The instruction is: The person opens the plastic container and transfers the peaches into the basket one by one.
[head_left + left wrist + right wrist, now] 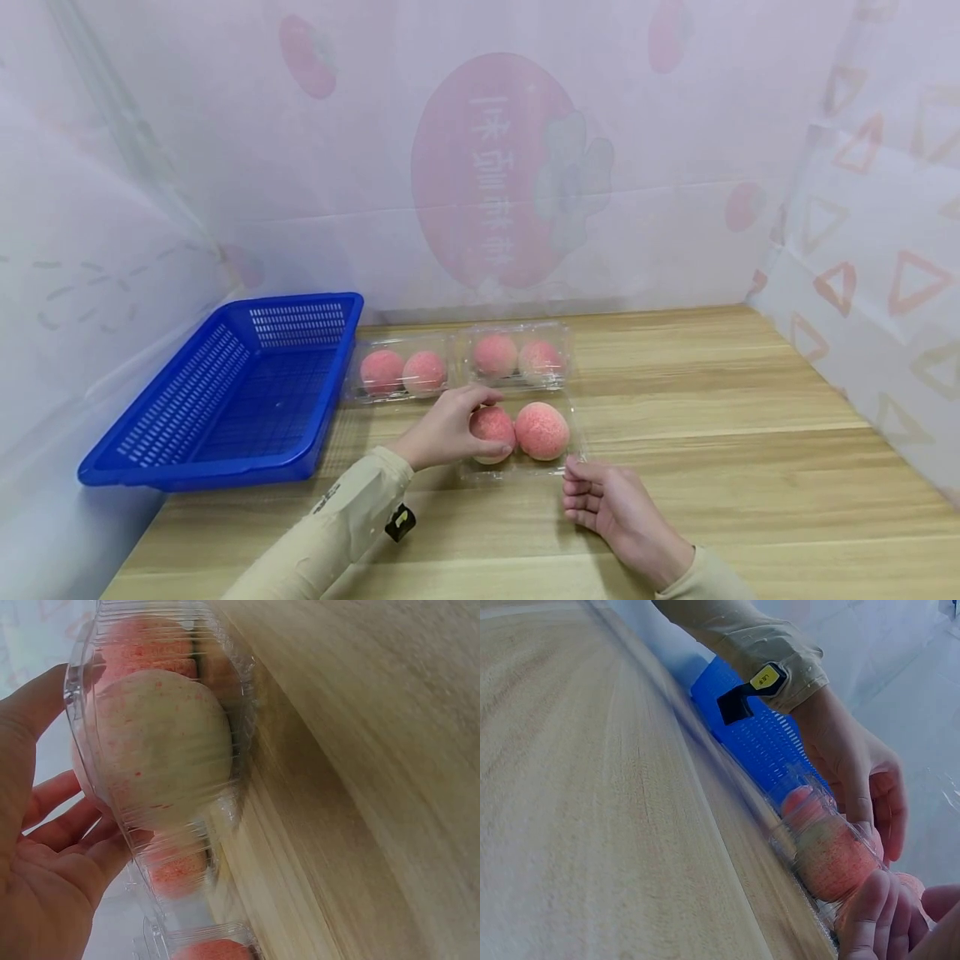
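My left hand (442, 427) holds a pink peach (492, 433), thumb on its near side and fingers on the far side. This peach sits at the left of a clear plastic box (483, 474), beside a second peach (543, 432) in the same box. In the left wrist view, the box's ribbed wall shows in front of a pale peach (165, 742). At the box's near right corner, my right hand (621, 510) pinches the plastic edge between thumb and curled fingers. The right wrist view shows my left hand (855, 765) reaching down over the peaches from above.
Behind the box stand two clear boxes holding two peaches each, a left box (405, 340) and a right box (517, 330). A blue plastic basket (330, 400) sits at the left. Wooden tabletop (712, 433) extends to the right, with printed white sheeting around it.
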The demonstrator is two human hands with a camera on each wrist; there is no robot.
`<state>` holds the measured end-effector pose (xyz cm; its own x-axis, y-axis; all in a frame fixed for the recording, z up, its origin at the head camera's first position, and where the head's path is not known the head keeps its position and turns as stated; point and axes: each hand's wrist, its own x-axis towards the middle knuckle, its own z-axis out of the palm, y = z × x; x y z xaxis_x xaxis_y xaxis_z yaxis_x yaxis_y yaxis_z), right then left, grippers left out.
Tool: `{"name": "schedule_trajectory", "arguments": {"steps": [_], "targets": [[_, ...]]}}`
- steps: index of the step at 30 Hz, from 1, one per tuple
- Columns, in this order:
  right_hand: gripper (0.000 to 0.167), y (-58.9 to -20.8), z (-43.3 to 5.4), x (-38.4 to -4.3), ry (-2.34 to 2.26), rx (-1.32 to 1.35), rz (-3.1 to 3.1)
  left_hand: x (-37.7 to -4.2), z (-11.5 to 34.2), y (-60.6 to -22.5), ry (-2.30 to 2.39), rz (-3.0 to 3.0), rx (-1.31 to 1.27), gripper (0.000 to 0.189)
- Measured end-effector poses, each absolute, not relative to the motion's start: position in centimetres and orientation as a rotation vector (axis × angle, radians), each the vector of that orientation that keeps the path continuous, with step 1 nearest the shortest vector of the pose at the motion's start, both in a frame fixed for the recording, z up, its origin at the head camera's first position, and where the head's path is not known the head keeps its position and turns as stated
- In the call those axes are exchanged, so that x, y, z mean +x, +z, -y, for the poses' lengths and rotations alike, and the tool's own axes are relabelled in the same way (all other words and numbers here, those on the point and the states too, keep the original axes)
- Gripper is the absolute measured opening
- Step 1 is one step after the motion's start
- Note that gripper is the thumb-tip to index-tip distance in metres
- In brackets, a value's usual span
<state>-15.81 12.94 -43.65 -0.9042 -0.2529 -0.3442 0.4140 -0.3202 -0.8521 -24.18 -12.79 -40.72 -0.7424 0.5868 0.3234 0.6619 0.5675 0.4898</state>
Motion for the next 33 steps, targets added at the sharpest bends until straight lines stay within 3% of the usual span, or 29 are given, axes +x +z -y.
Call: {"name": "schedule_trajectory", "arguments": {"steps": [10,18,33], "targets": [[0.019,-43.63,-12.90,-15.79,-2.252,0.227,-1.524,-24.47,12.69,-40.93,-0.844,2.770,-1.103,0.076],[0.020,-43.74,-12.74,-15.82,-2.256,0.234,-1.530,-24.68,12.32,-41.06,-0.687,2.782,-1.241,0.068],[0.019,-43.74,-12.76,-15.80,-2.246,0.234,-1.543,-24.87,12.02,-40.56,-0.708,2.844,-1.251,0.063]]}}
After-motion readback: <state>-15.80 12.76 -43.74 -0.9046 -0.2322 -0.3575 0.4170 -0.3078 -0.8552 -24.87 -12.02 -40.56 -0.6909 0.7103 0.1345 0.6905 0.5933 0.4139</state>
